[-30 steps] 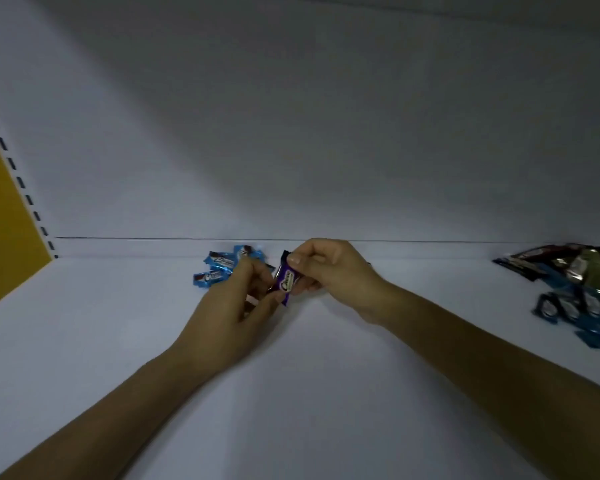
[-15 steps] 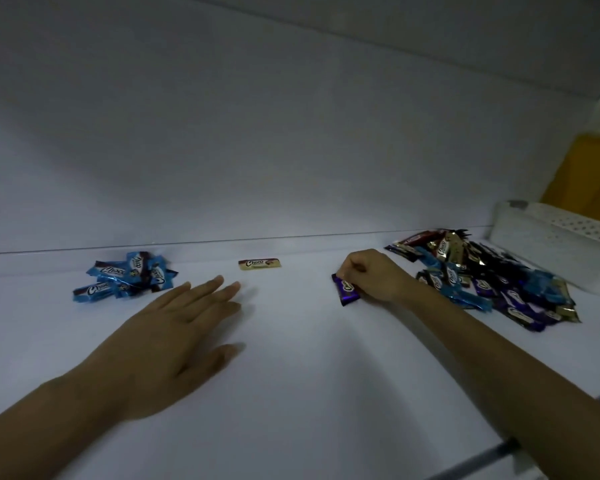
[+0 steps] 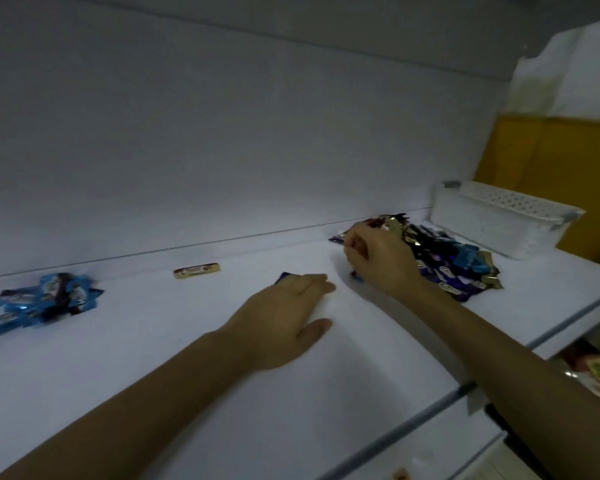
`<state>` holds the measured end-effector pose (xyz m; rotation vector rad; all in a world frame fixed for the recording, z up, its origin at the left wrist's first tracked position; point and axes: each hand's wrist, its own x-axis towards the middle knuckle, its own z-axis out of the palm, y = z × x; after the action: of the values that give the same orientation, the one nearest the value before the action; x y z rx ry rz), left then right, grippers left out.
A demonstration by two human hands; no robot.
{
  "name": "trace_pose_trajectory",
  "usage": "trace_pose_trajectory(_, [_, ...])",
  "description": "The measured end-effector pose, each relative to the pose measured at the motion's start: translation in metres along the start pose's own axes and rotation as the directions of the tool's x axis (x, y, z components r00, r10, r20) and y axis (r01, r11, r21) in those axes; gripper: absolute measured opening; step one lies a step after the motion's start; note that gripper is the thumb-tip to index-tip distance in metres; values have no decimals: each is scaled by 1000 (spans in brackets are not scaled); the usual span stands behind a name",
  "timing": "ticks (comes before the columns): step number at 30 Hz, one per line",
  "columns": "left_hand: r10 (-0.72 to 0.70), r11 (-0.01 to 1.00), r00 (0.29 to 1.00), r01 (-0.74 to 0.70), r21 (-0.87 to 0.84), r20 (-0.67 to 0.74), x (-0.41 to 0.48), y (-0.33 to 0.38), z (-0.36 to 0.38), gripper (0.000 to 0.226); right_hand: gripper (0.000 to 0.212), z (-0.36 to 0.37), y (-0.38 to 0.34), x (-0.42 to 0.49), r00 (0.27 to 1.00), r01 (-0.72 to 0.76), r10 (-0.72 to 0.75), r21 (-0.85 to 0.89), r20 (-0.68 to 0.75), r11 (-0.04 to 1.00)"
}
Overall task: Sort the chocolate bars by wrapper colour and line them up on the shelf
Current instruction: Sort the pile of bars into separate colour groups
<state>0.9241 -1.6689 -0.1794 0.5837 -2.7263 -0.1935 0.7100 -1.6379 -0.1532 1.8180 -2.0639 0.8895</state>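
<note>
The chocolate bars are small and wrapped in shiny paper, and they are all lying on the white shelf. A bunch of blue bars is sitting in a messy heap far over on my left. One cream bar with a brown end is lying alone near the back wall, well apart from the blue ones. A purple bar is peeking out from under my left hand; only one corner of it is showing. My left hand is lying flat on it with straight fingers held close together and the thumb sticking out to the side.

My right hand is reaching into the left edge of the mixed pile, where purple, blue, gold and dark wrappers are lying on top of each other. Its fingers are curling down into the wrappers, but it is blurry there and I cannot tell if they are pinching a bar. My two hands are apart, near each other.

A white basket with little holes is standing just behind the mixed pile, on the right. I am seeing only its side, so I cannot tell what is in it. A yellow board is standing behind the basket.
</note>
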Motion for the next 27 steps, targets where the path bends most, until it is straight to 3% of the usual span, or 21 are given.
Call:
trace_pose_trajectory(3, [-67,986,998,67,-154,10,52,34,29,69,15,-21,50,-21,971,-182,155,-139,-181,974])
trace_pose_trajectory(5, [-158,967,984,170,-192,78,81,51,46,81,30,-30,85,-35,916,-378,322,-246,-238,892])
trace_pose_trajectory(8, [-223,958,961,247,-148,162,114,64,68,92,57,-35,126,-48,813,-576,572,-304,-112,759])
trace_pose_trajectory(10, [-225,969,958,238,-58,178,131,69,81,94,68,-31,146,-45,754,-635,657,-264,-8,726])
trace_pose_trajectory(13, [-233,972,954,235,13,186,151,70,89,97,66,-22,155,-19,766,-635,642,-115,33,764])
trace_pose_trajectory(16, [-240,971,957,238,29,164,157,69,97,98,49,-16,154,-9,800,-593,597,70,-64,802])
trace_pose_trajectory(20, [-248,968,965,249,-2,88,154,70,99,101,37,-15,148,-20,767,-519,638,518,-70,680])
trace_pose_trajectory(27, [-191,979,982,189,-70,-11,151,76,90,107,26,-17,131,-25,789,-392,590,598,-172,699])
